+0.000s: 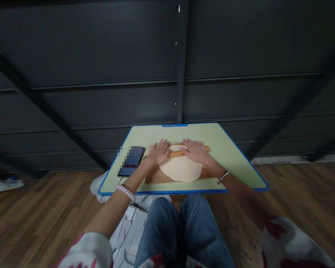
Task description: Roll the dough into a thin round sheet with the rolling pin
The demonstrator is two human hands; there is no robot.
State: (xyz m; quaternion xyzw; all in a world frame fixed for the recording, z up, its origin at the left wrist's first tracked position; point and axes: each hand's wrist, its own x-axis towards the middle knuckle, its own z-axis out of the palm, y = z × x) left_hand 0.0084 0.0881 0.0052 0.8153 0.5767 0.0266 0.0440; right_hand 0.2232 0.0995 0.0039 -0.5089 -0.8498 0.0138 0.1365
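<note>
while the left hand [159, 152] and the right hand [194, 149] are lying flat on the wooden rolling pin [176, 153], the sheet of dough [181, 170] is showing on both the near and the far side of it. neither hand is clenching; the fingers are stretching forward, probably because open palms are allowing the pin to turn. the hands are resting apart, toward the two ends, i think so that the pressure is falling evenly.

the dough is lying on the wooden board [153, 178], which is perhaps keeping it off the counter [229, 160]. the phone [133, 160] is lying left of the board, maybe for easy viewing.

as for containers, none is holding the dough. below the counter, crumpled plastic [97, 183], possibly a bag, is showing; i cannot tell what it is containing.
</note>
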